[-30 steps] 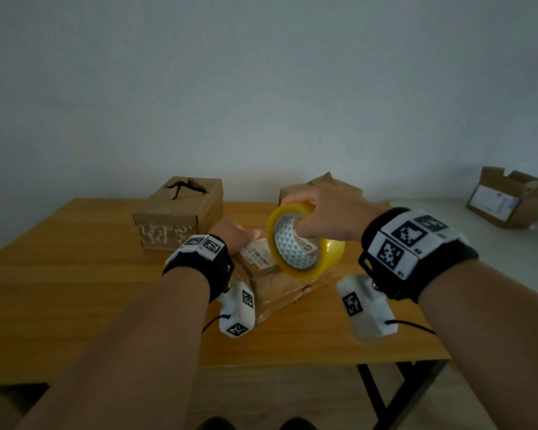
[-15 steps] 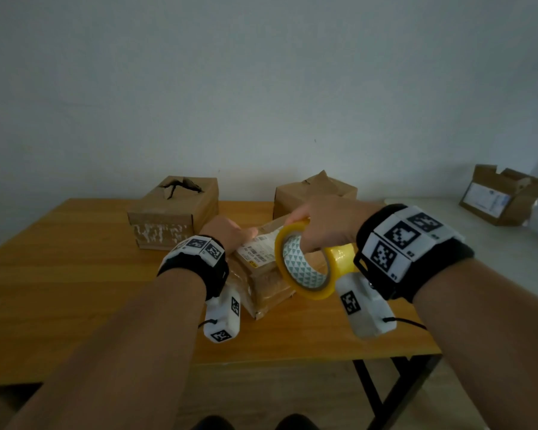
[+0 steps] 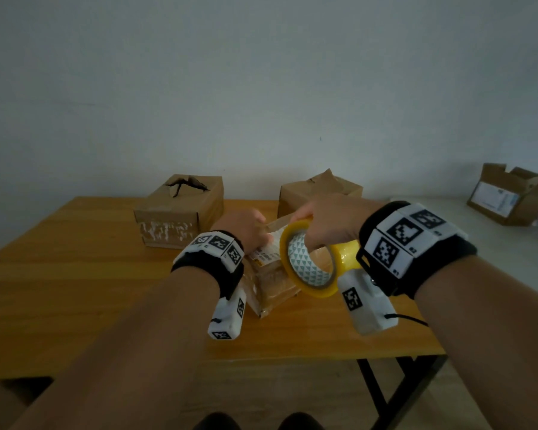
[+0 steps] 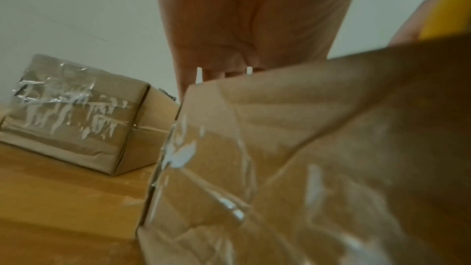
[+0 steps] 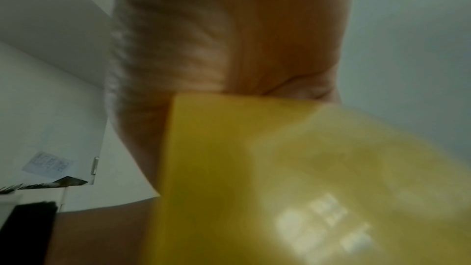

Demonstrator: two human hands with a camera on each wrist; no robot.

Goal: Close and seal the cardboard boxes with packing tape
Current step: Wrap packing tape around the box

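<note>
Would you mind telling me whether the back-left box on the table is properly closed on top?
Not properly closed. The back-left box shows a torn, dark gap in its top in the head view, though old tape clings to its front side.

A small box [image 3: 271, 274] sat on the counter [image 3: 75, 290] near its front edge, between the left hand [image 3: 246, 228] and the right hand [image 3: 330, 221]. The tape roll [image 3: 311, 262] hung over the box's right side. Behind stood two boxes, one to the left [image 3: 180, 209], one to the right [image 3: 320, 190]. Far right, on another surface, lay an open box [image 3: 510, 197].
</note>
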